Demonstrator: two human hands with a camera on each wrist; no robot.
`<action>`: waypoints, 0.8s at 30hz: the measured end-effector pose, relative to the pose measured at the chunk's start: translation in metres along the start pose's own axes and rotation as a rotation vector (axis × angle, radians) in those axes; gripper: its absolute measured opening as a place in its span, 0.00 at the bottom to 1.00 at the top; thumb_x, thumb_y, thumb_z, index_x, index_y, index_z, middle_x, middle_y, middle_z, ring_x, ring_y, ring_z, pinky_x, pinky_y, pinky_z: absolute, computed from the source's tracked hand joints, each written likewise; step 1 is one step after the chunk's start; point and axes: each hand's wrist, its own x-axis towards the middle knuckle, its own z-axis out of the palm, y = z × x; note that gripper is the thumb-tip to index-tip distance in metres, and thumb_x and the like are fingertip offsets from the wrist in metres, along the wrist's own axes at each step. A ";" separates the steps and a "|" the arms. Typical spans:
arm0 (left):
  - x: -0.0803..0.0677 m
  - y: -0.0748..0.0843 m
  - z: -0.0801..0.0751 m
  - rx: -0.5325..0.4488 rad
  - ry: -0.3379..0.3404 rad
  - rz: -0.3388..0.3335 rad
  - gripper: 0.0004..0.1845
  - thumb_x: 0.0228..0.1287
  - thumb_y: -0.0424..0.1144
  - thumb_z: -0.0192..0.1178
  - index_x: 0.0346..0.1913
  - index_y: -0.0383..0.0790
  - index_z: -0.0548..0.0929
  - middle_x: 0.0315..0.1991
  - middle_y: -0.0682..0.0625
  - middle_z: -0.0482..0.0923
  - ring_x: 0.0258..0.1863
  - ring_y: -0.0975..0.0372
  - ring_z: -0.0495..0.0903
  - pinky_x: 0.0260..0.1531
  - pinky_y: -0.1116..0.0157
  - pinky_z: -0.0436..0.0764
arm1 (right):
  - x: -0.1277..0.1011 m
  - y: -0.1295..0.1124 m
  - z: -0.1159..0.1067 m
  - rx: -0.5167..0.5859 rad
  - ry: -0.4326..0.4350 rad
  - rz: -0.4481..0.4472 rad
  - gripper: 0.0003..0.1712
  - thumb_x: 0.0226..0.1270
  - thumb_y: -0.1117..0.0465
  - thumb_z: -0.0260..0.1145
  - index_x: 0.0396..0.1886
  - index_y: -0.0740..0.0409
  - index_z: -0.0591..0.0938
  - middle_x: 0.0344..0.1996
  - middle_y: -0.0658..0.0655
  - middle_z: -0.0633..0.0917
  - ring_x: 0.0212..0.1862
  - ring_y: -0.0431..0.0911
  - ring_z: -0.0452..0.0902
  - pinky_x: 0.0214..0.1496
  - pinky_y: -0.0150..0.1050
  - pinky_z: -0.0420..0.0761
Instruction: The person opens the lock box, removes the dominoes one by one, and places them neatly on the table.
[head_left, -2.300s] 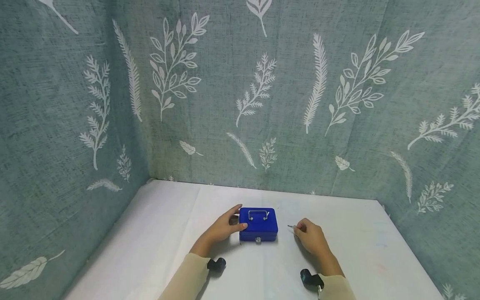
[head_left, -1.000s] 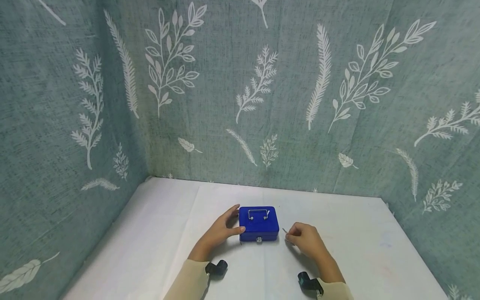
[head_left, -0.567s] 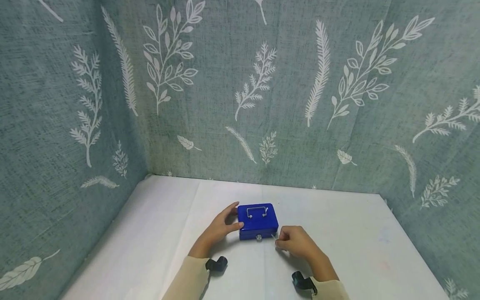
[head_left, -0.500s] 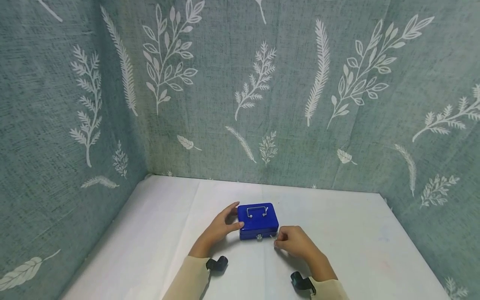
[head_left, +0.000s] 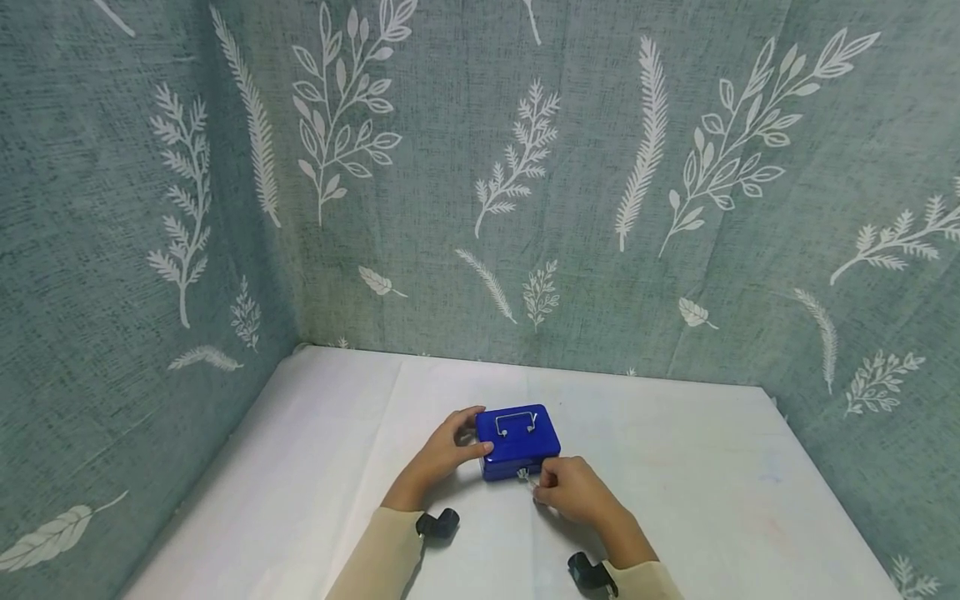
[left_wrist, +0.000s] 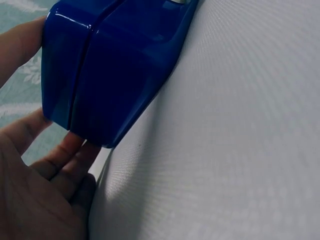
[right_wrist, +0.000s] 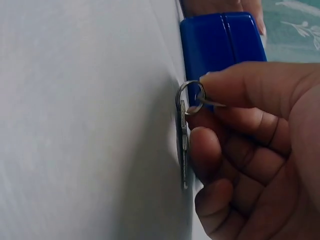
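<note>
A small blue cash box (head_left: 517, 443) with a wire handle (head_left: 516, 417) on its lid and a silver lock (head_left: 522, 473) at the front sits on the white table. My left hand (head_left: 446, 454) grips its left end, thumb on the lid's edge; the left wrist view shows the fingertips against the blue metal. At the front, my right hand (head_left: 576, 487) pinches a key (right_wrist: 214, 104) between thumb and forefinger, close to the lock. A second key (right_wrist: 184, 145) dangles from the same ring (right_wrist: 179, 96). Whether the pinched key's tip is in the lock, I cannot tell.
The white-covered table (head_left: 675, 467) spreads around the box on all sides. Green leaf-patterned cloth (head_left: 450, 208) hangs behind and at both sides. A black wrist mount (head_left: 438, 525) sits on my left wrist, another (head_left: 591, 575) on my right.
My right hand has moved left with the key, from beside the box to the front of its lock. The box has turned slightly, and my left hand has stayed on it.
</note>
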 end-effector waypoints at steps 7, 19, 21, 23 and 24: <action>0.008 -0.018 0.005 0.029 0.033 -0.001 0.36 0.60 0.39 0.67 0.69 0.33 0.66 0.56 0.37 0.72 0.60 0.39 0.70 0.62 0.39 0.65 | 0.002 -0.003 0.004 -0.039 0.032 0.032 0.13 0.57 0.60 0.72 0.20 0.50 0.76 0.16 0.44 0.75 0.22 0.40 0.69 0.22 0.34 0.70; 0.018 -0.046 0.006 0.064 0.040 -0.005 0.39 0.57 0.52 0.69 0.70 0.44 0.68 0.57 0.46 0.75 0.61 0.51 0.72 0.64 0.48 0.67 | 0.001 -0.011 0.006 -0.083 0.018 0.031 0.14 0.57 0.56 0.73 0.18 0.49 0.76 0.15 0.43 0.75 0.20 0.39 0.69 0.20 0.33 0.71; 0.018 -0.046 0.006 0.072 0.040 -0.012 0.39 0.57 0.54 0.69 0.70 0.45 0.68 0.57 0.47 0.76 0.60 0.53 0.72 0.64 0.48 0.67 | 0.001 -0.012 0.006 -0.085 0.020 0.015 0.15 0.57 0.55 0.74 0.18 0.48 0.77 0.15 0.43 0.75 0.20 0.38 0.69 0.20 0.33 0.71; 0.018 -0.046 0.006 0.079 0.038 -0.013 0.39 0.57 0.54 0.68 0.70 0.46 0.68 0.57 0.47 0.76 0.60 0.53 0.72 0.64 0.48 0.67 | 0.000 -0.013 0.005 -0.085 0.022 0.007 0.15 0.57 0.54 0.74 0.18 0.48 0.76 0.15 0.42 0.74 0.20 0.38 0.68 0.21 0.32 0.70; 0.018 -0.046 0.006 0.081 0.037 -0.011 0.39 0.57 0.55 0.68 0.70 0.45 0.68 0.57 0.47 0.76 0.60 0.53 0.73 0.63 0.47 0.67 | 0.000 -0.013 0.005 -0.087 0.023 0.003 0.16 0.57 0.54 0.74 0.18 0.48 0.76 0.15 0.42 0.74 0.20 0.38 0.68 0.21 0.32 0.70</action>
